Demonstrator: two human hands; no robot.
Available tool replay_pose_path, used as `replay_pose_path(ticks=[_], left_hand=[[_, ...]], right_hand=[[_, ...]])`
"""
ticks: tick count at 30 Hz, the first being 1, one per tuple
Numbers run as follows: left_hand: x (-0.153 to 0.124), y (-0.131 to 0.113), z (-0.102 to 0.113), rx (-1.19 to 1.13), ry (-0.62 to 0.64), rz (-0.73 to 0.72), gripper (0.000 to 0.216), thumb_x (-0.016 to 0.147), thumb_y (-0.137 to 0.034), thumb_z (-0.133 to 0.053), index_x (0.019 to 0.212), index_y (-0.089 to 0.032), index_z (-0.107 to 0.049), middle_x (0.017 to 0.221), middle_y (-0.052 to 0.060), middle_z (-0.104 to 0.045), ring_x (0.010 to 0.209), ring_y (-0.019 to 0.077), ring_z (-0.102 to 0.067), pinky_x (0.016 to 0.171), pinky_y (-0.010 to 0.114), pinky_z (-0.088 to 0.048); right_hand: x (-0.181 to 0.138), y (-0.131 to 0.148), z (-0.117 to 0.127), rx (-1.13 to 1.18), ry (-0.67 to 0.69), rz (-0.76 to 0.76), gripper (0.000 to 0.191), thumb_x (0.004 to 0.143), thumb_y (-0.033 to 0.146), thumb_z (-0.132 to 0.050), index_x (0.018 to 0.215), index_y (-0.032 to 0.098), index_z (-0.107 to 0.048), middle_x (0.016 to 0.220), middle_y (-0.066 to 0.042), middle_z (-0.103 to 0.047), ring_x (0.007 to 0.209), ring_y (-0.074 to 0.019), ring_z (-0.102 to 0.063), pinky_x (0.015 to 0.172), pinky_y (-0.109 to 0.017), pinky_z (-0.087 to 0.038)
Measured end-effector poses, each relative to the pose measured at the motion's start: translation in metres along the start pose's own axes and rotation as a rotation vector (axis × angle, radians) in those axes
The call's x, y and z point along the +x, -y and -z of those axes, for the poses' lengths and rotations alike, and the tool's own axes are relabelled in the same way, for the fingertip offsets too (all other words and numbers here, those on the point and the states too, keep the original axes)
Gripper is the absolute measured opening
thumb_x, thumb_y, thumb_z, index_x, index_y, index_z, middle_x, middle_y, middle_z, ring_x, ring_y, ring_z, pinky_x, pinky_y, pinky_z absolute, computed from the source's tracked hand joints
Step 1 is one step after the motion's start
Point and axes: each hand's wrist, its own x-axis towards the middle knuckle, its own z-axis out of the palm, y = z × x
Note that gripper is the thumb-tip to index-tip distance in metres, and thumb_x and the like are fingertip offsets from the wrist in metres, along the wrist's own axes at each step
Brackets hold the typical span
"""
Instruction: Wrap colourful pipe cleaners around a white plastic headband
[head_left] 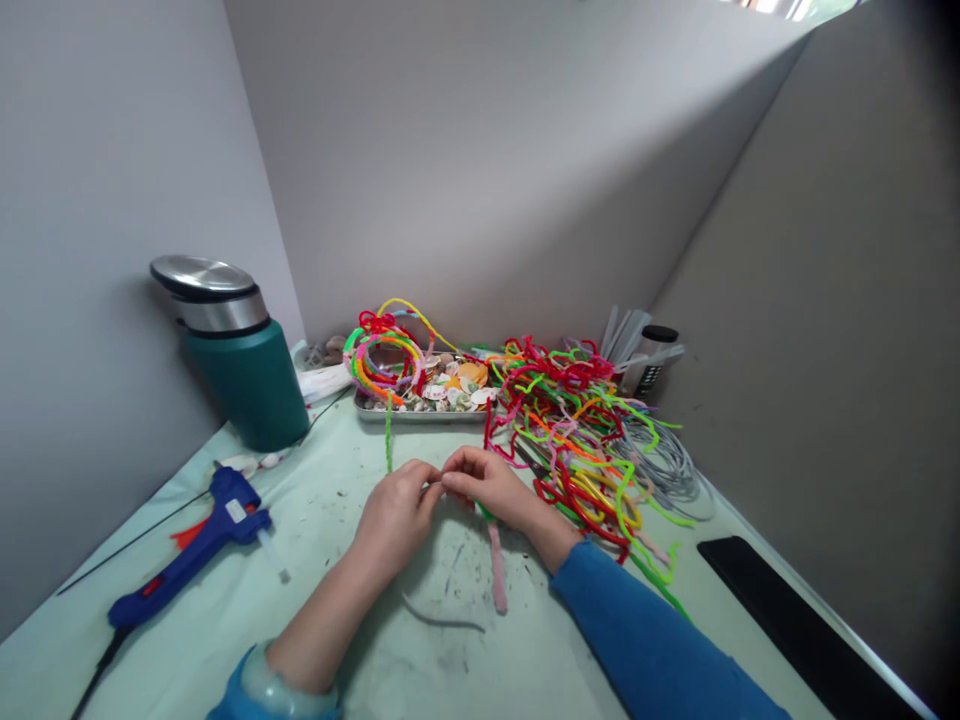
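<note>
Blue sleeve (660,650) covers the right forearm at the bottom edge, while the left forearm is bare up to a pale bangle (289,690) at the wrist. Both arms reach forward and angle inward, so the hands meet over the middle of the table.

Left hand (396,512) and right hand (491,485) sit knuckles up, fingertips touching each other. Each hand's thumb and fingers are pinched together. What they pinch is too small to make out.

Just under the right hand a pink pipe cleaner (498,570) lies flat on the table, running back toward the camera. A grey pipe cleaner (442,618) curves beside it, nearer still. A green pipe cleaner (388,435) runs from beside the left hand toward a metal tray (420,414) of shells.

Right of the hands sprawls a tangled pile of pipe cleaners (577,430), with a coil of grey cable (671,465) behind it and a flat black slab (780,610) near the table's right edge. To the left lie a blue glue gun (210,535) and a teal flask (240,375) with a steel lid.

The table (337,500) is pale green and scuffed with dark marks. Plain grey partition walls (487,150) close it in on three sides.
</note>
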Motion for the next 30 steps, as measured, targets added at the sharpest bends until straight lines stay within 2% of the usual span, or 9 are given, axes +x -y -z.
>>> replay_pose_path(ticks=[5, 11, 21, 30], left_hand=[[-0.0003, -0.0015, -0.0001, 0.070, 0.033, 0.079, 0.019, 0.083, -0.027, -0.042, 0.077, -0.018, -0.058, 0.075, 0.004, -0.062, 0.067, 0.0154, -0.055, 0.059, 0.024, -0.033], [0.0010, -0.0008, -0.0013, 0.027, 0.013, 0.089, 0.016, 0.082, -0.024, -0.044, 0.079, -0.018, -0.058, 0.076, 0.003, -0.062, 0.069, 0.0148, -0.055, 0.062, 0.023, -0.034], [0.0014, -0.0017, -0.0011, 0.012, 0.020, 0.140, 0.013, 0.079, -0.022, -0.047, 0.082, -0.019, -0.059, 0.080, 0.004, -0.065, 0.070, 0.0159, -0.057, 0.064, 0.024, -0.036], [0.0007, 0.0002, -0.0028, 0.017, -0.001, 0.151, 0.014, 0.078, -0.020, -0.046, 0.083, -0.019, -0.060, 0.080, 0.004, -0.066, 0.072, 0.0161, -0.058, 0.065, 0.024, -0.036]], right_hand=[[0.0003, -0.0012, -0.0020, -0.068, -0.027, 0.025, 0.021, 0.072, 0.034, -0.062, 0.079, 0.015, -0.058, 0.061, 0.003, -0.053, 0.049, -0.0072, -0.044, 0.045, -0.019, -0.034], [0.0004, -0.0008, -0.0022, -0.101, -0.046, 0.019, 0.017, 0.074, 0.031, -0.059, 0.078, 0.015, -0.056, 0.063, 0.002, -0.054, 0.048, -0.0071, -0.043, 0.044, -0.019, -0.033], [-0.0016, -0.0038, -0.0028, -0.393, -0.099, 0.131, 0.009, 0.076, 0.025, -0.056, 0.077, 0.016, -0.056, 0.065, 0.002, -0.053, 0.057, -0.0088, -0.046, 0.051, -0.019, -0.035], [-0.0029, 0.0001, -0.0051, -0.479, -0.104, 0.175, 0.007, 0.076, 0.023, -0.054, 0.078, 0.016, -0.054, 0.069, 0.002, -0.054, 0.062, -0.0099, -0.048, 0.054, -0.020, -0.036]])
